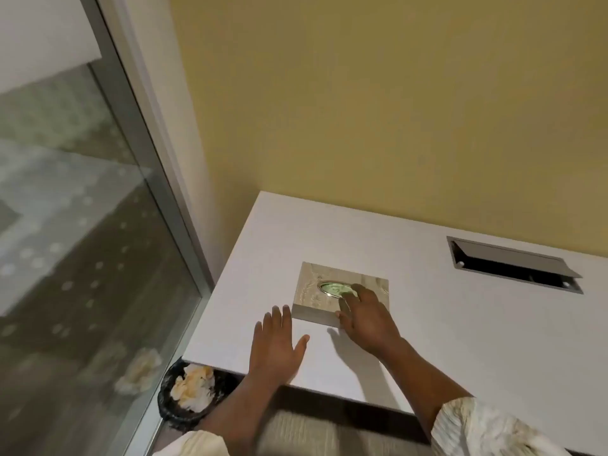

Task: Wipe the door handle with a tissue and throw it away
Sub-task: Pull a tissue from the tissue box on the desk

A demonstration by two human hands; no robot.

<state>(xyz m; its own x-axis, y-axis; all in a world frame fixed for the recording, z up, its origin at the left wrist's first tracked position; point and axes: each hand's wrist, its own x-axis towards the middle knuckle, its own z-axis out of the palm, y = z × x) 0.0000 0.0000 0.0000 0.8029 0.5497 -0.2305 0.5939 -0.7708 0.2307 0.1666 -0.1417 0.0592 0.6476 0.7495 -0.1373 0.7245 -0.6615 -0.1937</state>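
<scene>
A square tissue box (312,291) with a pale wood-grain top and an oval opening (333,287) sits on the white desk (460,340). My right hand (365,319) lies over the box's near right corner, fingers reaching to the opening where a greenish tissue shows. My left hand (278,342) rests flat on the desk just left of the box, fingers straight and spread, touching its near left corner. Under the desk's left corner stands a black waste bin (171,399) holding crumpled tissues (192,386). No door handle is in view.
A glass door or panel with a metal frame (154,199) runs along the left. A yellow wall (394,110) backs the desk. A metal cable slot (513,264) with an open flap is set into the desk at the back right.
</scene>
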